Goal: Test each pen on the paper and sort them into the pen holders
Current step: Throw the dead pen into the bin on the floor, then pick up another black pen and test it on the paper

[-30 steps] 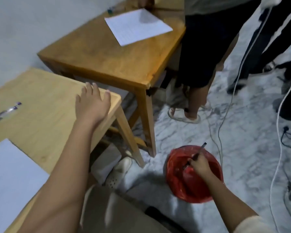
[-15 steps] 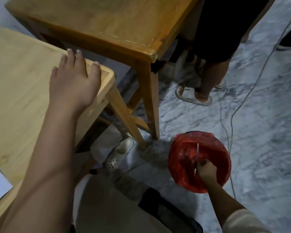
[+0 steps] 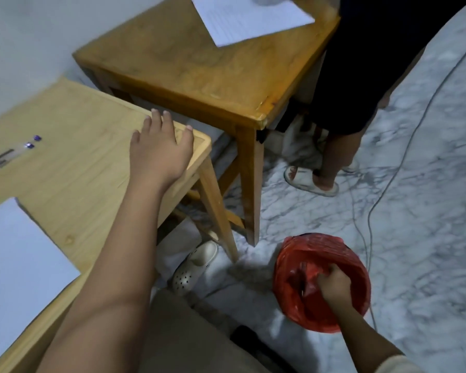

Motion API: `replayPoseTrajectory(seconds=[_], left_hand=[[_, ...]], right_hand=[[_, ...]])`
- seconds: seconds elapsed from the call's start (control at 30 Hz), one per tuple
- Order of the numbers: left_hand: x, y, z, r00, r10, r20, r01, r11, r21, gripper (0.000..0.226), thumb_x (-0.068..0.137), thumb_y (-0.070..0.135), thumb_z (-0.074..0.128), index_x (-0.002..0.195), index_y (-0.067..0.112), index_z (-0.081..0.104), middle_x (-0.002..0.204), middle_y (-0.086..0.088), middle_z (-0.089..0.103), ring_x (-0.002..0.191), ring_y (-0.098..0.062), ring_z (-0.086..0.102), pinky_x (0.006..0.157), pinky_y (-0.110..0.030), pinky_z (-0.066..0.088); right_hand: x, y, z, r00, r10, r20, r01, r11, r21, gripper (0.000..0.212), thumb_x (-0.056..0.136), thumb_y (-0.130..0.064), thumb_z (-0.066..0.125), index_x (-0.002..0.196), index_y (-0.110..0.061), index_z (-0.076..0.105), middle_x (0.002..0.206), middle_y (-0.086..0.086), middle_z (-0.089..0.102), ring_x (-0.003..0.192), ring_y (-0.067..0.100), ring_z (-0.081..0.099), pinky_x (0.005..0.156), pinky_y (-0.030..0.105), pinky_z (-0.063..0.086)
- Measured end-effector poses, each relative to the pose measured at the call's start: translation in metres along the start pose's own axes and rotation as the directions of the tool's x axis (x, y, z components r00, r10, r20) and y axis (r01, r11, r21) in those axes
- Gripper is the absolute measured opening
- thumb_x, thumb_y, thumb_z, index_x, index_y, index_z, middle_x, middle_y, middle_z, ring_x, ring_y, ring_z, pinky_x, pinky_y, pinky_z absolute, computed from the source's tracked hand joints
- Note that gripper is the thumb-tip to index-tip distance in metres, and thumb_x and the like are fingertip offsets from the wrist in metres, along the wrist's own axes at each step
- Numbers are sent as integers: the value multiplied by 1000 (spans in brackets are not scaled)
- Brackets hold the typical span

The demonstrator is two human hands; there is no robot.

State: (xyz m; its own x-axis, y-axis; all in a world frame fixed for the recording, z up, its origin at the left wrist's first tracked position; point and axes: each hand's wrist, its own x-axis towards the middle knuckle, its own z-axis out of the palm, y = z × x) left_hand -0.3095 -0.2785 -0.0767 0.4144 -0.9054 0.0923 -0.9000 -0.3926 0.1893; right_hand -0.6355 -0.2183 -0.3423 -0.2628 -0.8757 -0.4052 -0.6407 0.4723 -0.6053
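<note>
While the grey-veined white marble floor (image 3: 414, 211) fills the right of the view, a darker varnished wooden table (image 3: 199, 76) bearing a white sheet is seen beyond a pale wooden desk (image 3: 65, 157), on which the plain white test paper (image 3: 16, 265) lies near the front edge. On the floor a round bin lined with a red plastic bag (image 3: 293, 292) is set beside the desk leg. The left hand (image 3: 159, 154) is laid flat and released on the desk corner, gripping nothing. The right hand (image 3: 334, 286) is pushed down into the bag, curled; whether anything is grasped cannot be told. Two clear pens with purple caps (image 3: 8, 154) are left on the desk's far side, apparently untested. No pen holders are shown, so most of the sorting is judged still to be done.
</note>
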Motion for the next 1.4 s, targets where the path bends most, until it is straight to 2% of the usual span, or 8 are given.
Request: replayPoseTrajectory(seconds=[0.27,0.4,0.5,0.93,1.13,1.2,1.3,1.4], left_hand=[[-23,-3,-23,993,79,91,-69,992,-104,61,98,45,23,148,12,17,159,-8,12,146,-24,13,119,-41,14],[-48,-19,-47,985,118,124,-102,986,-129,59,98,46,29,147,13,25,158,-4,15,145,-21,15,118,-40,18],[-57,-34,-69,987,108,117,-94,988,-118,62,98,47,28,148,12,21,159,-6,11,146,-21,11,119,-39,15],[-153,-234,-168,956,-264,-129,244,958,-152,62,98,42,33,147,6,20,158,-9,12,147,-19,7,116,-33,9],[-231,-325,-166,842,-526,-121,508,848,-153,59,97,43,33,142,5,28,155,-14,21,144,-24,18,115,-34,21],[-254,-343,-160,797,-600,-69,590,798,-119,61,99,43,30,146,6,18,158,-11,11,146,-22,8,118,-36,13],[-280,-364,-150,732,-679,-50,666,729,-156,67,98,47,29,149,9,9,159,-7,1,147,-19,0,119,-36,7],[-293,-377,-139,699,-713,-58,692,695,-197,68,97,49,27,149,9,9,159,-7,-1,147,-19,-1,119,-36,5]], right_hand=[[-1,-78,-89,969,-247,-14,246,967,-67,40,92,-14,51,125,8,50,125,30,57,115,40,55,97,38,40],[-20,-152,-134,893,-447,-51,440,891,-111,38,97,-19,41,121,9,52,118,34,57,108,45,54,88,44,43],[-35,-208,-148,830,-553,-66,537,826,-172,47,99,-27,37,134,3,43,139,25,46,127,39,43,100,39,36],[-202,-428,-26,292,-917,272,956,285,-65,54,99,-30,35,145,-4,24,156,12,20,145,23,14,115,30,11],[-284,-456,77,92,-907,411,983,150,111,45,97,-26,41,135,-2,41,145,11,38,137,24,31,107,26,23],[-307,-458,107,-9,-884,467,979,87,184,34,93,-25,42,119,-4,49,127,11,49,126,26,42,92,24,30],[-343,-459,145,-145,-838,526,968,-10,251,42,94,-20,44,133,-4,42,141,9,42,134,23,36,100,26,30],[-371,-459,172,-248,-811,530,952,-102,289,32,93,-21,46,123,-11,51,126,4,52,117,21,47,88,25,36]])
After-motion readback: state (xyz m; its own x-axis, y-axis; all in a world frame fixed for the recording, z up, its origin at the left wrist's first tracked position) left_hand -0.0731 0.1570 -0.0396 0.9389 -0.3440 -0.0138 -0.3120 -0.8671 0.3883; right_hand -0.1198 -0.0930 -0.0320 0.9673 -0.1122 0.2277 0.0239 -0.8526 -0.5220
